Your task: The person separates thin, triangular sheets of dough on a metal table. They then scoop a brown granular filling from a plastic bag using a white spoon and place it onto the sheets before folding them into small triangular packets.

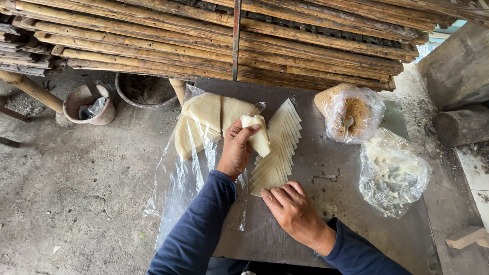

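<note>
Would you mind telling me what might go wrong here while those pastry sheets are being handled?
1. The left hand lifts a small stack of sheets by one end; thin and limp, they may sag, tear or slip.
2. The right hand presses the fanned row; a nudge could disturb the overlap.
3. The open filling bag sits close by; an elbow could tip it.

A grey metal table (pixel 326 168) stands on a rough, stained concrete floor (pixel 76 188) in flat daylight. Behind it lies a stack of long bamboo slats (pixel 229 40), with a bamboo pole (pixel 30 89) slanting out at the left. Beneath the stack sit a small pinkish bucket (pixel 89 104) and a dark round basin (pixel 145 91). At the right are a log (pixel 461 127) and pale tiles (pixel 476 175).
</note>
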